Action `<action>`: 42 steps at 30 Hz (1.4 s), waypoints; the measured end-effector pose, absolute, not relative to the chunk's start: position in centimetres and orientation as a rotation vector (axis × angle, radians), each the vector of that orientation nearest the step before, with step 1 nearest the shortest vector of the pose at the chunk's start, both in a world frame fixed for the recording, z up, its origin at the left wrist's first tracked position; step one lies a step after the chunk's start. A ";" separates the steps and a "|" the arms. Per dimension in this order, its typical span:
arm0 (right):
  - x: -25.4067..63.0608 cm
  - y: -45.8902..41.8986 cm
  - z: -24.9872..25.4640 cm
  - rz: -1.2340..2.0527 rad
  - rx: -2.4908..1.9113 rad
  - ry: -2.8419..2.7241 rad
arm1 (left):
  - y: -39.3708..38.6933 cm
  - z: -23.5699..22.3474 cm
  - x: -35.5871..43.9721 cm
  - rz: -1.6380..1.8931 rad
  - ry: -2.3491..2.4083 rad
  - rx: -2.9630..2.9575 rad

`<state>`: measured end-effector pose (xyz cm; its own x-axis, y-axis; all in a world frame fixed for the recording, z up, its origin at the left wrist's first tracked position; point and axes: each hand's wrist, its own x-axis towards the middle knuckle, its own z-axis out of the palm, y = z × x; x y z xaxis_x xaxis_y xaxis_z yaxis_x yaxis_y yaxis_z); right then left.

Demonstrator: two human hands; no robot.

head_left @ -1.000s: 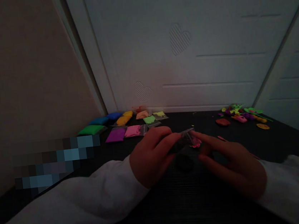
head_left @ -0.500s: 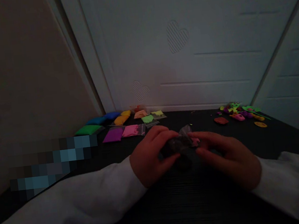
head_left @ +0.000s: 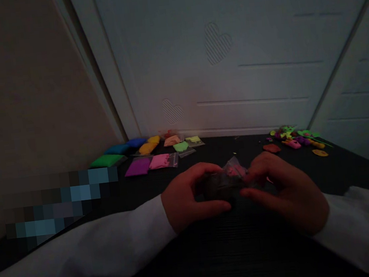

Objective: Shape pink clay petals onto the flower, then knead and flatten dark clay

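Bag [head_left: 235,167] over black table [head_left: 237,248] (grained); heart-embossed panel [head_left: 161,52] behind.

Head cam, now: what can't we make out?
All in head view:
Dark lump by the left hand: outline and contact lost in dim light.
Right edge of the clear bag: covered by the right hand.
Coloured pieces, right rear: too small, overlapping.
Left sleeve, right sleeve: cut off by picture edges.
Left side: masked by pixelated patch.

Bag [head_left: 222,184] crinkled plastic, glossy; tabletop [head_left: 224,249] matt, grained, perhaps wood.
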<state>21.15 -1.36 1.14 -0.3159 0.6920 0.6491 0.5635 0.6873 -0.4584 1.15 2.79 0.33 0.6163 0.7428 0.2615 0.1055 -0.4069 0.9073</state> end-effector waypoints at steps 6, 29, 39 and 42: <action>21.3 -1.5 1.2 0.183 -0.881 -2.082 | 2.7 0.4 1.2 0.751 0.638 1.695; 20.8 -1.6 1.0 0.576 -1.105 -1.860 | 1.7 0.6 1.1 1.097 0.694 2.669; 20.8 -1.6 1.2 0.480 -1.089 -1.977 | 1.4 0.9 1.1 1.075 0.739 2.567; 21.0 -1.5 1.2 0.480 -1.079 -1.952 | 1.7 1.1 1.1 0.985 0.823 2.377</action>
<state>21.01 -1.47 1.24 -0.2830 0.8280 0.4840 0.5088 0.5574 -0.6561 1.06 1.71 1.10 0.5700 0.6661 0.4809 0.3554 -0.7277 0.5867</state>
